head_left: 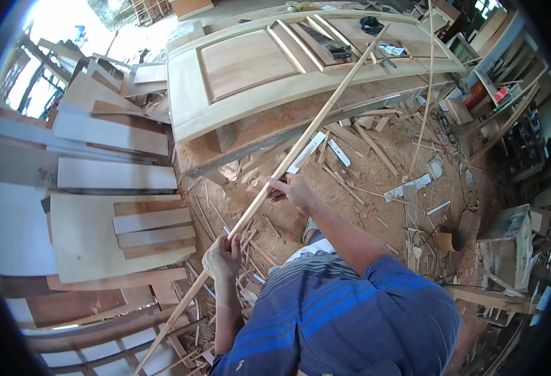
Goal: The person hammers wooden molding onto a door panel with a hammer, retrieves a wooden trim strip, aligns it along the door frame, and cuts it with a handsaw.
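Note:
A long, thin wooden strip [320,116] runs slantwise through the head view, from the lower left up over the near edge of a workbench. My left hand [223,255] is closed around its lower part. Farther up, my right hand [292,191] grips the same strip with the fingers curled under it. Beyond both hands lies a panelled wooden door [241,62] on the bench. Several loose strips, a hand saw [325,45] and a black plastic bag [370,25] rest on the door.
Stacked boards [119,174] fill the left side. Sawdust and scattered offcuts cover the floor [375,207] around my feet. To the right stand a dusty wooden box [506,241] and a dark cylindrical can [452,239]. A thin upright strip [427,94] rises near the bench's right end.

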`<action>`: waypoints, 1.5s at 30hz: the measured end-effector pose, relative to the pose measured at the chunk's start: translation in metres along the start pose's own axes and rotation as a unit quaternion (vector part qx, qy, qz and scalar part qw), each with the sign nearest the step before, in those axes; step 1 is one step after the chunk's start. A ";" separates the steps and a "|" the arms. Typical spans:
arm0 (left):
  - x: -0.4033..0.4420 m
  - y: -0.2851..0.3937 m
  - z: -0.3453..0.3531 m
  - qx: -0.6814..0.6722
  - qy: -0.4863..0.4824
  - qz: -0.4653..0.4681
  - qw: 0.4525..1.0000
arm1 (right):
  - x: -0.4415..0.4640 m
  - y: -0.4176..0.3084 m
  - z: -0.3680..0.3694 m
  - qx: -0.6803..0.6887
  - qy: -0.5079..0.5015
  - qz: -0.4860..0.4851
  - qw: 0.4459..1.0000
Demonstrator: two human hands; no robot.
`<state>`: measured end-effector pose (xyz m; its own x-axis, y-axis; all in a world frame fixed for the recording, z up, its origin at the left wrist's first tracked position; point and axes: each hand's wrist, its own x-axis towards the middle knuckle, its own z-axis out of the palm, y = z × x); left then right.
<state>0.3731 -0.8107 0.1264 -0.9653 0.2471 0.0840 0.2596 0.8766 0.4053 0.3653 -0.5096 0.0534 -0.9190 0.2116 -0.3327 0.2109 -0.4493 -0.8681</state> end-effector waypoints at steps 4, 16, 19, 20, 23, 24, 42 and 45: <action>0.037 0.029 0.026 0.004 0.044 0.043 0.998 | 0.026 -0.024 -0.040 -0.010 -0.007 -0.004 1.000; 0.139 0.165 0.101 -0.005 0.154 0.155 0.976 | 0.110 -0.122 -0.177 -0.031 -0.008 -0.014 0.999; 0.161 0.183 0.121 -0.003 0.192 0.183 0.964 | 0.130 -0.139 -0.201 -0.033 -0.014 -0.010 0.999; 0.169 0.184 0.126 0.000 0.159 0.176 0.972 | 0.136 -0.142 -0.208 -0.031 -0.008 -0.004 0.999; 0.193 0.202 0.134 -0.022 0.144 0.157 0.977 | 0.156 -0.151 -0.226 -0.047 0.008 0.010 0.999; 0.203 0.209 0.134 -0.021 0.117 0.135 0.984 | 0.161 -0.155 -0.229 -0.030 0.003 -0.002 1.000; 0.394 0.308 0.225 -0.077 -0.084 0.147 0.983 | 0.308 -0.235 -0.340 -0.038 0.174 -0.037 0.983; 0.428 0.332 0.244 -0.082 -0.139 0.143 0.976 | 0.331 -0.246 -0.370 -0.037 0.222 -0.035 0.974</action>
<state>0.0525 -0.3132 0.0749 -0.8034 0.5949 -0.0265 0.4880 0.6833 0.5431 0.1321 -0.0080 0.0205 -0.7013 0.6002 -0.3846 0.1917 -0.3609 -0.9127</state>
